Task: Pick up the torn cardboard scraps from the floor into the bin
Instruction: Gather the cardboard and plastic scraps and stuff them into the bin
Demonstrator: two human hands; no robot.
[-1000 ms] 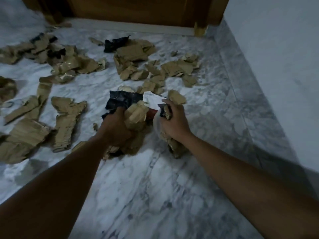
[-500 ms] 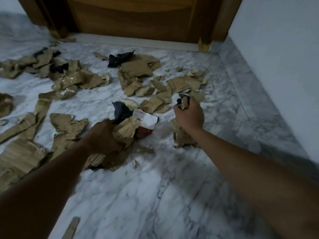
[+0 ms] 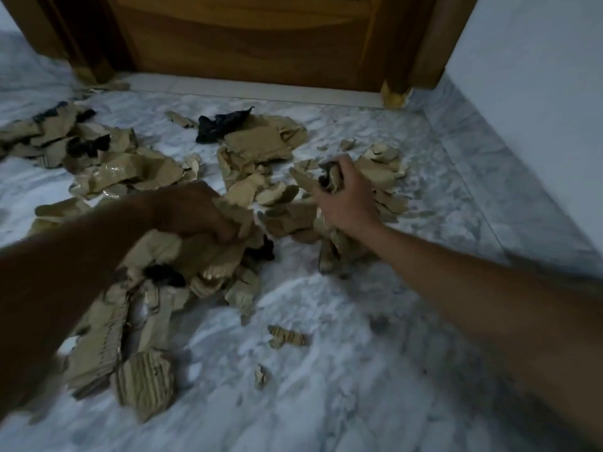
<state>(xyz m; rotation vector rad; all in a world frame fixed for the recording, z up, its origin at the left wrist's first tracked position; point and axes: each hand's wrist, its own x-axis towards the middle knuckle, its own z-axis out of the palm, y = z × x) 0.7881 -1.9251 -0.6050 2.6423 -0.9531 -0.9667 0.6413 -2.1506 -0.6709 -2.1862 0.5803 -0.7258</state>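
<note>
Head view: the largest load, a sagging bundle of torn cardboard [image 3: 182, 256], is being gripped by the left hand [image 3: 192, 210] at nine o'clock from the frame's middle, with the fingers curled tight round its top. A smaller handful of scraps [image 3: 331, 177] is being clutched in the right hand [image 3: 346, 194] at one o'clock, with the fingers closed round it, above a loose pile [image 3: 388, 181] on the floor.

Gathering is judged to be under way. The bundle is being held by its upper edge only, so the hanging pieces are likely to be shed. It would be better squeezed together or supported from beneath before being carried. A corrugated piece [image 3: 143, 383] at seven o'clock, a small scrap [image 3: 288, 337] at six o'clock and a tiny fragment [image 3: 262, 375] below it are lying loose, and each is being judged to need a pinch of its own. The bin is not being shown, so its direction cannot be told.

The grey-white marble floor [image 3: 326, 402] is being littered with scraps from nine o'clock round to one. A pale wall [image 3: 538, 93] is running along at two o'clock. A wooden door [image 3: 248, 44] is standing at twelve, with a light threshold strip [image 3: 261, 89] at its foot.
</note>
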